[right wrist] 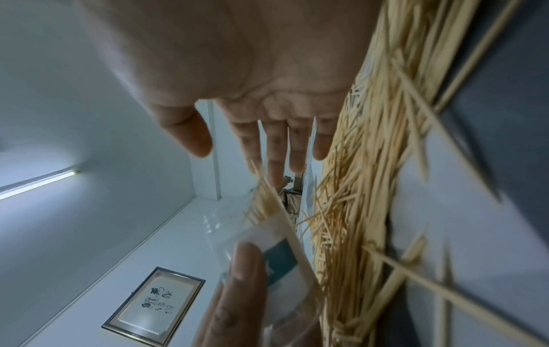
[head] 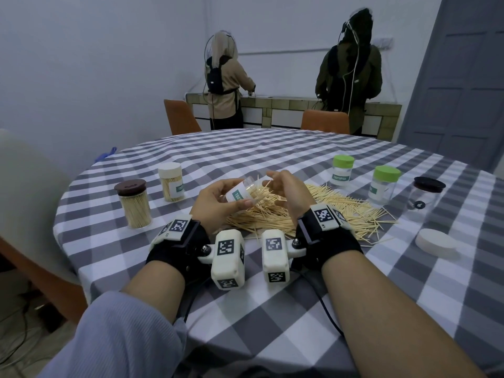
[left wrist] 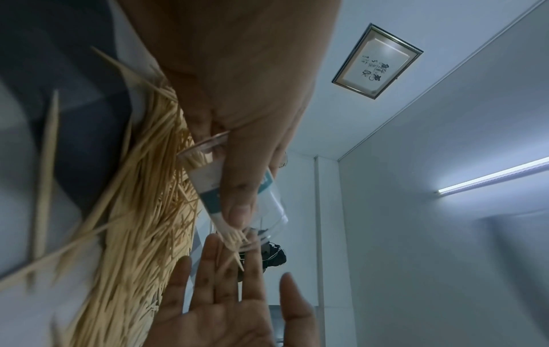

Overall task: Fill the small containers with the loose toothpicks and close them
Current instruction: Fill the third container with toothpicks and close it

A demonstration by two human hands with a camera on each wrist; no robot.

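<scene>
Above toothpick pile (head: pixel 313 211), left hand (head: pixel 215 203) gripping "TOO…"-labelled container (head: pixel 242 193), right hand (head: pixel 286 192) spread.

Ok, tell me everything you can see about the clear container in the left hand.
The clear plastic cylindrical container with a white and teal label is lidless and lies tilted on its side above the pile of loose wooden toothpicks. It is partly filled, and toothpick tips stick out of its open mouth. The left hand grips it round the body, thumb over the label; the right hand is at the mouth, fingers straight.
</scene>
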